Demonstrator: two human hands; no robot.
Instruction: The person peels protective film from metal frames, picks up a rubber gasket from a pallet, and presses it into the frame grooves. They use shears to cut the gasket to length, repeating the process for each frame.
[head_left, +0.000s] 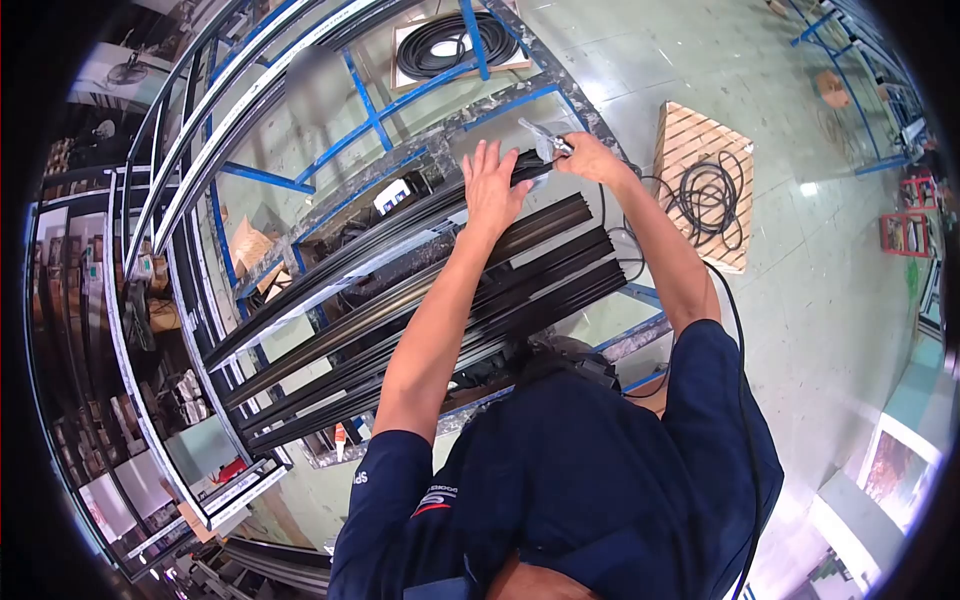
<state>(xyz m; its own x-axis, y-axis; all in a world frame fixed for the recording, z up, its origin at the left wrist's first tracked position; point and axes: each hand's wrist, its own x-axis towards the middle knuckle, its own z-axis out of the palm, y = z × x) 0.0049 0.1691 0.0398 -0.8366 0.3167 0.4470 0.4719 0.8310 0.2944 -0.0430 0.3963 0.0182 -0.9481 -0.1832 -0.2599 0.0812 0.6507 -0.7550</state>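
My left hand (492, 188) lies with its fingers spread on the upper long dark profiles (400, 215), close to their right end. Just right of it, my right hand (590, 158) is closed around a small metal tool (562, 147) at the end of these profiles. A piece of clear plastic (541, 136) shows beside the tool. Below my hands, more bundles of long dark profiles (560, 275) lie side by side across the workbench, their cut ends facing right.
A blue metal frame (372, 115) stands beyond the profiles. Coiled black cable (455, 45) lies in a box at the top. Another coil (712, 198) rests on a slatted board (690, 130) at the right. Tall white-edged frames (185, 215) stand at the left.
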